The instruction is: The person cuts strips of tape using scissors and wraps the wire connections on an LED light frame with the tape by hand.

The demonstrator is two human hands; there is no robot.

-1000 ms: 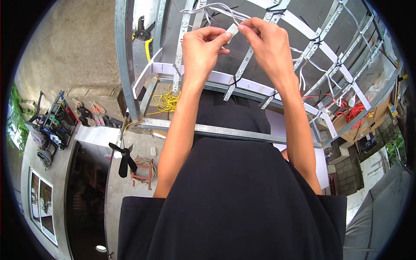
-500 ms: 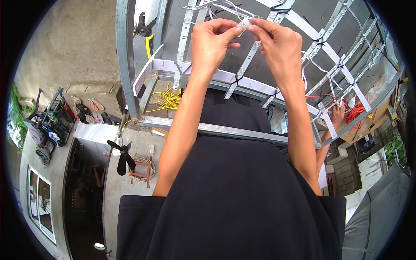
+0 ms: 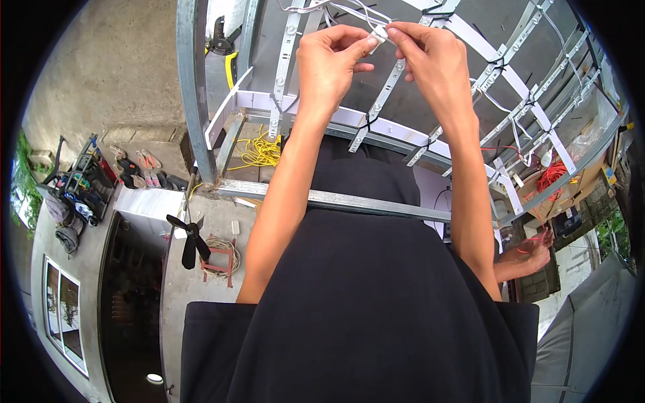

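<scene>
My left hand point(image 3: 328, 64) pinches a small white wire connector point(image 3: 379, 32) between thumb and fingertips. My right hand point(image 3: 435, 64) is closed at the connector's right side, its thumb and index finger pinching a thin wire end there; the exact grip is partly hidden. Thin white wires point(image 3: 359, 9) run into the connector from the upper left. Both hands are above a metal frame crossed by white LED strips point(image 3: 390, 84), which are fastened with black cable ties point(image 3: 367, 123).
Another person's hand point(image 3: 537, 258) is at the right with red wire. A red wire coil point(image 3: 554, 178) rests by cardboard. Yellow cord point(image 3: 261, 151) and yellow-handled pliers point(image 3: 220, 40) lie left. A metal bar point(image 3: 369, 204) crosses before my body. A black fan point(image 3: 191, 242) stands lower left.
My right hand has shifted slightly upward at the connector; my left stays nearly still. The other person's hand has moved down and right, away from the frame, with red wire.
</scene>
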